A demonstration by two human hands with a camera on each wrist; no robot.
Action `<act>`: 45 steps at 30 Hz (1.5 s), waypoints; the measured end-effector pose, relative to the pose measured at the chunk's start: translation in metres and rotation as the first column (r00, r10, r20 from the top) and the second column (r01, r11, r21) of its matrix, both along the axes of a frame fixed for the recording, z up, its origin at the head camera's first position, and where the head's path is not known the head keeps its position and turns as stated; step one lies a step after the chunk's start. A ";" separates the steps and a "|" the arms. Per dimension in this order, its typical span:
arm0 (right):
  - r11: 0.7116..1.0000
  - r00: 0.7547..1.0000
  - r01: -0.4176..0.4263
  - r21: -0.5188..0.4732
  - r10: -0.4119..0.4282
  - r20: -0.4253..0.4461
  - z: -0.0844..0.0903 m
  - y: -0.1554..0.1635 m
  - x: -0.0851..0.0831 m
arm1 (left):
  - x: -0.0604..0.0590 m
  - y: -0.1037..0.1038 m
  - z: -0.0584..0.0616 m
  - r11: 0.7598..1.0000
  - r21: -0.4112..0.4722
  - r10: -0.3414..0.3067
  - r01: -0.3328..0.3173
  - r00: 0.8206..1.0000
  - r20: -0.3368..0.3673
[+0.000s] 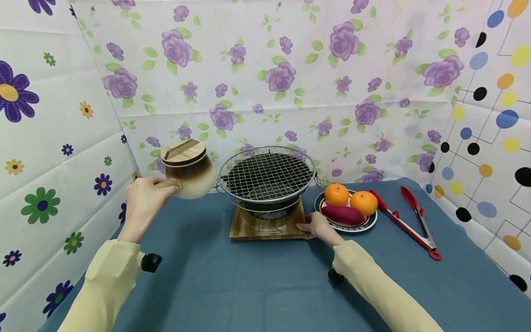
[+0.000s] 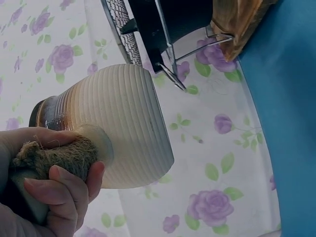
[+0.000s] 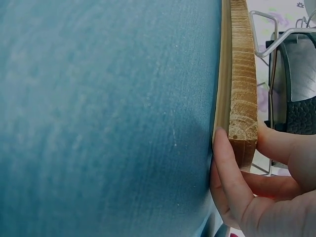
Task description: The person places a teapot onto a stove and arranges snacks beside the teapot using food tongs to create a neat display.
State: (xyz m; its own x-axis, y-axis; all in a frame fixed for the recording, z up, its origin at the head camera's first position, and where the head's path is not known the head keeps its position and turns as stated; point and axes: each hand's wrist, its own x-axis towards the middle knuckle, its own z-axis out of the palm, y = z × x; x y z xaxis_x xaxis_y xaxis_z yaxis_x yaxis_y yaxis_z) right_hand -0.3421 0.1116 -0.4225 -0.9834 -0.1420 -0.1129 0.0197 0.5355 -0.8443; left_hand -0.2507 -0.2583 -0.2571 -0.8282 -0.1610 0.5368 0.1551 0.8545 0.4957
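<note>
My left hand (image 1: 143, 203) grips the rope-wrapped handle (image 2: 57, 158) of a ribbed ceramic pot (image 1: 190, 174) with a wooden lid (image 1: 183, 152) and holds it in the air left of the grill. The same pot (image 2: 123, 126) fills the left wrist view. A small black charcoal grill with a wire mesh (image 1: 266, 175) stands on a wooden board (image 1: 265, 228). My right hand (image 1: 317, 227) holds the board's right front corner (image 3: 243, 126), thumb on one face and fingers (image 3: 232, 173) on the other.
A plate (image 1: 371, 222) with two oranges (image 1: 350, 197) and a purple sweet potato (image 1: 343, 214) sits right of the board. Red tongs (image 1: 408, 216) lie further right. Blue cloth (image 1: 249, 286) covers the table; floral sheets wall the back and sides.
</note>
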 end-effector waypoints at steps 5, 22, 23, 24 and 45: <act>1.000 1.000 0.000 0.006 0.000 0.002 0.001 0.001 0.001 | -0.003 0.006 0.006 1.000 -0.008 -0.008 0.008 1.000 -0.012; 1.000 1.000 0.005 0.027 -0.005 -0.007 0.003 0.002 0.001 | -0.010 0.017 0.023 1.000 -0.015 -0.020 0.019 0.999 -0.032; 1.000 1.000 0.004 0.026 -0.004 -0.007 0.003 0.002 0.001 | -0.010 0.018 0.024 1.000 -0.014 -0.023 0.022 0.999 -0.031; 1.000 1.000 0.004 0.026 -0.004 -0.007 0.003 0.002 0.002 | -0.010 0.018 0.025 1.000 -0.010 -0.024 0.024 0.999 -0.033; 1.000 1.000 -0.007 0.013 0.007 -0.001 0.000 0.002 -0.002 | -0.017 0.035 0.034 0.998 0.035 -0.054 0.054 0.998 0.015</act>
State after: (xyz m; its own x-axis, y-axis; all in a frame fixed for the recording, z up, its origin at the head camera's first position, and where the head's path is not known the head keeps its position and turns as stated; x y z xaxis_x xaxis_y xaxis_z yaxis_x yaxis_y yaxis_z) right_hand -0.3436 0.1133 -0.4224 -0.9825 -0.1479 -0.1135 0.0146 0.5462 -0.8375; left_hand -0.2674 -0.2235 -0.2231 -0.8446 -0.1341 0.5183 0.1926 0.8272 0.5278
